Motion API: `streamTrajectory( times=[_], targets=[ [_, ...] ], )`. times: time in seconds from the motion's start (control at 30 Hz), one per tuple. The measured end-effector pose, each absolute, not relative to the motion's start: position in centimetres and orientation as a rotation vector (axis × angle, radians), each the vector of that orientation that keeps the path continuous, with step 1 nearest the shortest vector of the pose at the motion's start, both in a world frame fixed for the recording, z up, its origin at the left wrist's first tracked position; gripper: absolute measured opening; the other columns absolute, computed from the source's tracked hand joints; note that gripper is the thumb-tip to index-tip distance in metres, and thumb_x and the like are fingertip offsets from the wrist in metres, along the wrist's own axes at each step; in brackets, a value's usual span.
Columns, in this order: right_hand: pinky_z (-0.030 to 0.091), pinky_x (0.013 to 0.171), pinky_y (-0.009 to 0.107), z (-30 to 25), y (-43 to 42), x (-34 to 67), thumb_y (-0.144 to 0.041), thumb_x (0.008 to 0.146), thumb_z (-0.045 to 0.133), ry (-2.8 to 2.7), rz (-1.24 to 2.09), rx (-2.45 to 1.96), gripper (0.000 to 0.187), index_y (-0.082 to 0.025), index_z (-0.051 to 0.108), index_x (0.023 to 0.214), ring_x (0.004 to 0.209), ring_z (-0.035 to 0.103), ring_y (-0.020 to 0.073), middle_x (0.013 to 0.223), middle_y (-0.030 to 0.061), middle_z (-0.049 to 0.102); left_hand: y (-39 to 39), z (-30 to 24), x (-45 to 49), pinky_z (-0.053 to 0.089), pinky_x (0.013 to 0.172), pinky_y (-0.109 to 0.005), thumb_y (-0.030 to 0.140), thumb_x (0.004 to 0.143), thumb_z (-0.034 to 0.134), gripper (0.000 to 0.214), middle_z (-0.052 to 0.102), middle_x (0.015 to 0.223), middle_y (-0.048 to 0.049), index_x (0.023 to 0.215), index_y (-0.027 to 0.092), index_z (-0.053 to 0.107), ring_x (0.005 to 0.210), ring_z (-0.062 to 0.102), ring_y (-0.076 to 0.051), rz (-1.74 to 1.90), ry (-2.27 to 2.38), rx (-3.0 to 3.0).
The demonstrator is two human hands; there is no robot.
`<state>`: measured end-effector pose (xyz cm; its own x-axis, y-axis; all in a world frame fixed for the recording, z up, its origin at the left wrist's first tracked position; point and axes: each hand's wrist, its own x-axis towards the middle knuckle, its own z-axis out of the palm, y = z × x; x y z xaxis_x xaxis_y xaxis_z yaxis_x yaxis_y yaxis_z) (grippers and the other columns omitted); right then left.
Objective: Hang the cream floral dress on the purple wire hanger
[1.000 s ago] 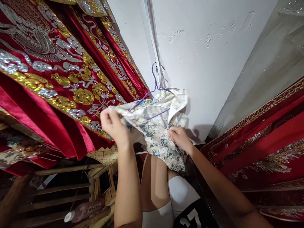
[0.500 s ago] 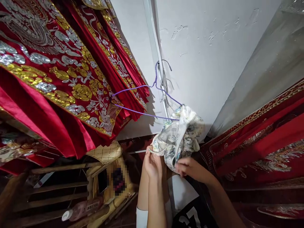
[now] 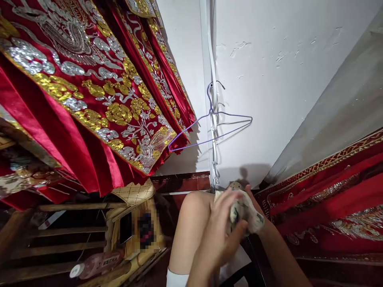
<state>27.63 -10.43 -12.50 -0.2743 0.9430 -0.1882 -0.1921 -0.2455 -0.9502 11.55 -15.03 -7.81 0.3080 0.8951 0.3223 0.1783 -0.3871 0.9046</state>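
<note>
A pale floral-patterned garment [image 3: 247,213] is bunched into a small wad low in the middle, above my knee [image 3: 193,201]. My left hand [image 3: 220,233] covers the wad from the near side, fingers curled on the cloth. My right hand [image 3: 254,199] is mostly hidden behind the wad; only a bit of it and the forearm show, and it seems to grip the cloth too. Above, a purple wire hanger [image 3: 214,127] hangs bare from a hook on the white wall.
Red robes with gold and silver embroidery [image 3: 89,91] hang at the left, reaching down near the hanger. More red embroidered cloth [image 3: 329,191] lies at the right. A wooden rack [image 3: 74,235] with a bottle [image 3: 95,265] stands at the lower left.
The floral garment has come off the purple hanger and been pulled down and bunched between both hands. The hanger now swings bare on the wall.
</note>
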Motion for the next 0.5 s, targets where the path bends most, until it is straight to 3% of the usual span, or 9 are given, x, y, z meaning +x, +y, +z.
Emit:
streamTrajectory(
  times=[0.07, 0.13, 0.2, 0.27, 0.33, 0.43, 0.47, 0.5],
  targets=[
    [0.053, 0.067, 0.037, -11.1, -10.1, 27.5, -0.095, 0.074, 0.045, -1.119, 1.887, -0.980, 0.078, -0.021, 0.069, 0.077, 0.069, 0.064, 0.0251, 0.065, 0.0061, 0.063, -13.2, -7.1, 10.0, 0.035, 0.120, -0.051, 0.039, 0.097, 0.062, 0.059, 0.051, 0.156, -0.0125, 0.154, 0.030, 0.048, 0.146, 0.045, -0.034, 1.200, 1.055, 1.757],
    [0.051, 0.067, 0.034, -9.1, -9.5, 27.7, -0.082, 0.068, 0.070, -1.348, 2.049, -0.861, 0.063, -0.020, 0.071, 0.077, 0.067, 0.061, 0.0215, 0.067, 0.0036, 0.064, -11.3, -6.8, 9.0, 0.044, 0.112, -0.049, 0.055, 0.098, 0.055, 0.058, 0.064, 0.141, -0.0145, 0.148, 0.027, 0.055, 0.133, 0.058, -0.035, 1.138, 0.976, 1.750],
    [0.047, 0.062, 0.030, -6.6, -8.9, 28.3, -0.061, 0.070, 0.081, -1.691, 2.031, -0.795, 0.045, -0.018, 0.071, 0.075, 0.062, 0.056, 0.0173, 0.066, 0.0014, 0.063, -10.1, -7.3, 8.5, 0.053, 0.096, -0.043, 0.070, 0.096, 0.046, 0.061, 0.075, 0.111, -0.0138, 0.126, 0.023, 0.072, 0.106, 0.069, -0.033, 0.996, 0.831, 1.759],
    [0.044, 0.058, 0.028, -4.0, -8.0, 29.5, -0.048, 0.078, 0.076, -1.916, 1.911, -0.829, 0.032, -0.017, 0.073, 0.072, 0.059, 0.054, 0.0160, 0.065, 0.0015, 0.064, -9.8, -8.6, 8.4, 0.055, 0.080, -0.036, 0.073, 0.095, 0.041, 0.063, 0.072, 0.081, -0.0097, 0.092, 0.021, 0.077, 0.080, 0.068, -0.028, 0.851, 0.721, 1.798],
    [0.045, 0.057, 0.029, -1.6, -6.8, 30.8, -0.040, 0.082, 0.070, -2.013, 1.682, -0.915, 0.026, -0.017, 0.076, 0.071, 0.060, 0.057, 0.0182, 0.066, 0.0031, 0.067, -10.1, -10.0, 7.9, 0.052, 0.070, -0.031, 0.063, 0.099, 0.044, 0.056, 0.064, 0.067, -0.0059, 0.072, 0.021, 0.069, 0.067, 0.062, -0.022, 0.774, 0.693, 1.882],
    [0.048, 0.060, 0.031, 0.4, -4.1, 32.1, -0.029, 0.077, 0.069, -1.968, 1.160, -1.040, 0.015, -0.019, 0.080, 0.075, 0.068, 0.064, 0.0237, 0.072, 0.0060, 0.073, -10.2, -10.9, 5.9, 0.048, 0.070, -0.029, 0.042, 0.094, 0.064, 0.033, 0.065, 0.069, -0.0037, 0.068, 0.021, 0.065, 0.068, 0.060, -0.020, 0.789, 0.876, 2.101],
    [0.048, 0.060, 0.031, 0.6, -2.9, 32.2, -0.026, 0.076, 0.068, -1.889, 1.006, -1.093, 0.017, -0.019, 0.081, 0.085, 0.068, 0.065, 0.0237, 0.075, 0.0063, 0.074, -9.9, -10.7, 4.9, 0.047, 0.071, -0.028, 0.035, 0.090, 0.069, 0.026, 0.065, 0.070, -0.0029, 0.068, 0.022, 0.065, 0.069, 0.061, -0.020, 0.768, 0.973, 2.165],
    [0.048, 0.059, 0.031, 0.5, -1.6, 32.1, -0.023, 0.075, 0.067, -1.807, 0.899, -1.141, 0.032, -0.021, 0.080, 0.103, 0.065, 0.064, 0.0228, 0.078, 0.0062, 0.074, -9.5, -10.3, 3.8, 0.045, 0.069, -0.028, 0.029, 0.087, 0.071, 0.021, 0.066, 0.070, -0.0021, 0.069, 0.022, 0.065, 0.068, 0.060, -0.020, 0.709, 1.065, 2.206]
  ],
)
